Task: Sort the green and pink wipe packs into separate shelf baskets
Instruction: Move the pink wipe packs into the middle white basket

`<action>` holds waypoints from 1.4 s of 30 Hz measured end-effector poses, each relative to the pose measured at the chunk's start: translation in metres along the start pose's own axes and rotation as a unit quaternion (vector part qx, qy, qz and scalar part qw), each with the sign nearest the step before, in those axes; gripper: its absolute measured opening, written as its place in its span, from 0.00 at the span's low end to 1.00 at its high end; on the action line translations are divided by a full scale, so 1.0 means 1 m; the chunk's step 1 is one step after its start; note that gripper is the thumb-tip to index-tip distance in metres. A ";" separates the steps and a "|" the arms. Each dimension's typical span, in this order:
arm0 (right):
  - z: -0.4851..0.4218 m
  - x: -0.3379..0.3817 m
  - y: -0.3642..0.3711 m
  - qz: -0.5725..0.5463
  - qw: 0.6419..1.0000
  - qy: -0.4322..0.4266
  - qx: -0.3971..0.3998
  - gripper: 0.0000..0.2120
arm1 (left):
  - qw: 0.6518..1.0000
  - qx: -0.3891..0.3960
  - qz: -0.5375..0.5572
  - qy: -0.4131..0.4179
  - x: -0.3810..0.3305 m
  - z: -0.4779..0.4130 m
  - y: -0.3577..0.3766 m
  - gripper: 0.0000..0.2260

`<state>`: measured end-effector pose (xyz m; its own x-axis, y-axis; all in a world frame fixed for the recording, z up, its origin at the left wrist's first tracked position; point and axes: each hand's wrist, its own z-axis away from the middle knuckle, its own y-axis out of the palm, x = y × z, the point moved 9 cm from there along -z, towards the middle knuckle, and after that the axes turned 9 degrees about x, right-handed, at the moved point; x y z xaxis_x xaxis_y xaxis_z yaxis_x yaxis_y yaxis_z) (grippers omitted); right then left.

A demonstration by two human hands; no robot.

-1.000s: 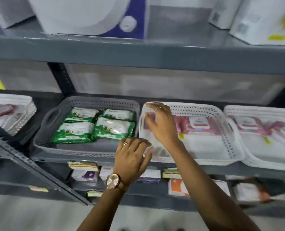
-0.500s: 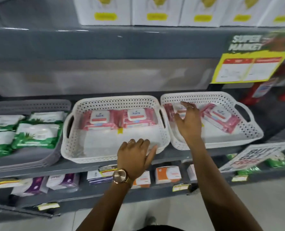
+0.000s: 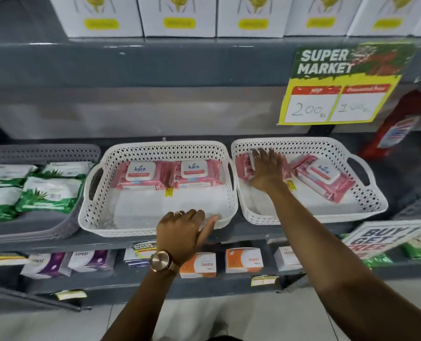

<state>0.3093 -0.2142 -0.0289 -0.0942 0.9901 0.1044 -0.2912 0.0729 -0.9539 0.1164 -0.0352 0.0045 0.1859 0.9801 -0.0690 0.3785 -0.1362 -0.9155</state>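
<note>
Pink packs (image 3: 197, 174) now fill both white baskets (image 3: 155, 227) as the right hand (image 3: 267, 169) has shifted to two o'clock, flat and spread on one, the left hand (image 3: 182, 233) loosely spread on the near rim, green packs (image 3: 49, 195) at nine o'clock.

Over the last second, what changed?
The view swung right. The right hand left the middle white basket and now lies flat on a pink pack in the right basket. The left hand stays at the middle basket's front rim. The packs lie as before; nothing lifted.
</note>
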 end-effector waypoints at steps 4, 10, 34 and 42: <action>0.006 -0.001 -0.005 0.023 0.999 0.027 -0.016 0.31 | 1.000 -0.016 0.001 0.010 -0.001 0.001 -0.003 0.26; 0.037 -0.024 -0.002 0.014 0.995 0.099 -0.013 0.35 | 0.999 -0.009 0.008 0.047 -0.002 0.004 -0.002 0.23; 0.109 0.270 -0.002 -0.081 0.974 -0.204 -0.058 0.46 | 0.999 0.016 -0.022 0.033 0.145 0.073 -0.049 0.17; 0.103 0.233 -0.007 -0.187 0.957 -0.196 -0.105 0.36 | 0.999 0.023 -0.022 0.003 0.143 0.070 -0.044 0.19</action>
<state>0.1909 0.0040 0.0313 -0.3830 0.7722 0.5070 -0.1805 0.4757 -0.8609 0.0629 0.1210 0.0071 0.1746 0.9843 -0.0260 0.3436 -0.0857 -0.9352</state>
